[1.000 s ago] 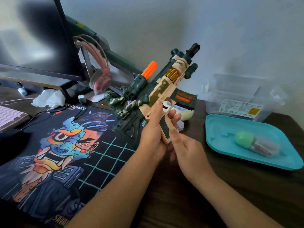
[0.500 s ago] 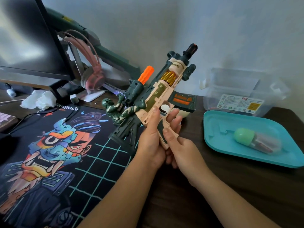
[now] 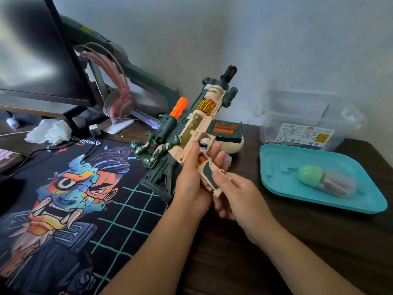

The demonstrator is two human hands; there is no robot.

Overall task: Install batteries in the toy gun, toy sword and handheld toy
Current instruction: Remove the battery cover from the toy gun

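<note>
Toy gun (image 3: 197, 128) centre frame, held off worktop (image 3: 234, 262), muzzle steeper than before | left hand (image 3: 191, 184) clasping receiver (image 3: 189, 135) | right hand (image 3: 236, 194) pinching grip (image 3: 214, 193), thumb on green panel (image 3: 207, 173) | cover judged unopened, batteries pending

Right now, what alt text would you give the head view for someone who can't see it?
Two hands hold a toy gun above a dark desk, muzzle tilted up: the left hand grips its body, the right hand pinches the handle. To the right, a teal tray holds a green-capped clear capsule; an illustrated desk mat lies left.
</note>
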